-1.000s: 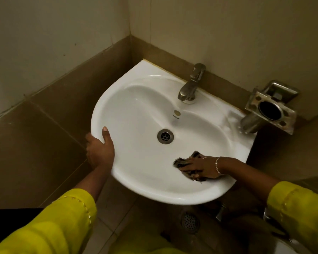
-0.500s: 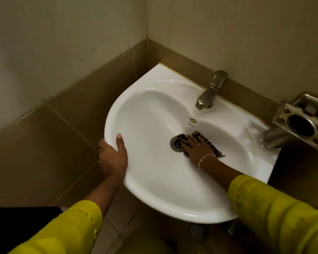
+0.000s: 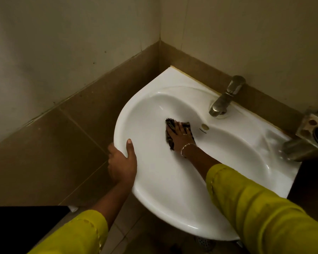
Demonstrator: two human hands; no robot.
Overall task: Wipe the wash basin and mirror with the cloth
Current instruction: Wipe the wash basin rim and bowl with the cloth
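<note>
Leftward since half a second ago, the right hand [image 3: 180, 137] presses flat-fingered on the dark striped cloth [image 3: 170, 142], hiding the drain; the left hand [image 3: 122, 161] grips the white ceramic basin [image 3: 154, 180] rim.

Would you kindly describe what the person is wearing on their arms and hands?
Both arms wear loose yellow-green sleeves, the left sleeve and the right sleeve, ending short of the wrists. The right hand has a thin silvery bracelet at the wrist. The left hand is bare.

Glossy white ceramic basin [image 3: 154, 189], dull metal tap [image 3: 224, 99], patterned cloth [image 3: 170, 125]
</note>
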